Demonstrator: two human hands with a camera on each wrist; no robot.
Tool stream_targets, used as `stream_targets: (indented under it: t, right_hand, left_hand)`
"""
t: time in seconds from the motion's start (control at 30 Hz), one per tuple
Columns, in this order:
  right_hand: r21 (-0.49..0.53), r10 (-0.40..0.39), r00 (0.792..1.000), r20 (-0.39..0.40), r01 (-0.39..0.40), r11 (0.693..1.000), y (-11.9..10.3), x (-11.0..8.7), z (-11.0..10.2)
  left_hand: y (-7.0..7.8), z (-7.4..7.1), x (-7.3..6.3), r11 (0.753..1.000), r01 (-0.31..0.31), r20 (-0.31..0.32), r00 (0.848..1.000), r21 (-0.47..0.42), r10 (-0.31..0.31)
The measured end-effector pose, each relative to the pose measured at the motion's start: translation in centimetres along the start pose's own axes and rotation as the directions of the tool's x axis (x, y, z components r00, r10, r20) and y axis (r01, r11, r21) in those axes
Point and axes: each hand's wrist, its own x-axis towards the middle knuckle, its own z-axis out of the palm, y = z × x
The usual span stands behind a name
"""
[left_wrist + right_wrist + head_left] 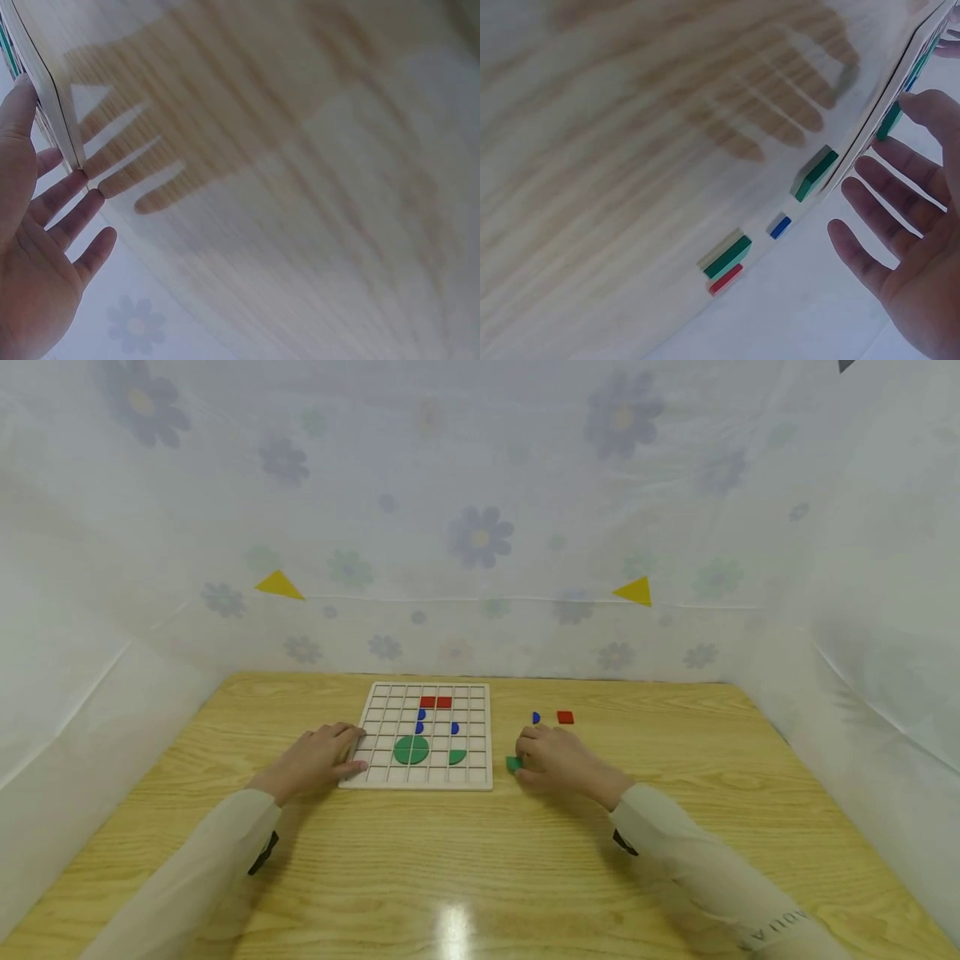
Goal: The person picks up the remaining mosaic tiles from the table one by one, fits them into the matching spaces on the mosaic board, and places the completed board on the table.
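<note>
A pale wooden grid board (390,782) lies on the table. On it sit two red squares (436,702), several blue half-circles (454,728), a green round (411,750) and a green quarter-circle (457,757). My left hand (321,757) rests at the board's left edge, fingers fairly straight and thumb on its near corner; the left hand (37,247) also shows in its wrist view. Just right of the board, my right hand (562,762) pinches a green piece (513,764) between thumb and index finger. That green piece (889,121) is partly covered by the thumb.
Beyond the right hand lie a blue half-circle (536,717) and a red square (566,717). The right wrist view shows two more green pieces (816,175) on the table (630,225). A flowered white curtain (480,635) encloses the back and sides.
</note>
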Motion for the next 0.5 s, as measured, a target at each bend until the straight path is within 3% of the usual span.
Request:
stream_targets:
  t: [0.5]
  right_hand:
    - [-0.031, 0.000, 0.997, 0.074, 0.003, 1.000, -2.2, 4.0, 0.5]
  left_hand:
    - [0.2, -0.2, -0.1, 1.000, 0.008, 0.010, 1.000, 0.000, -0.008]
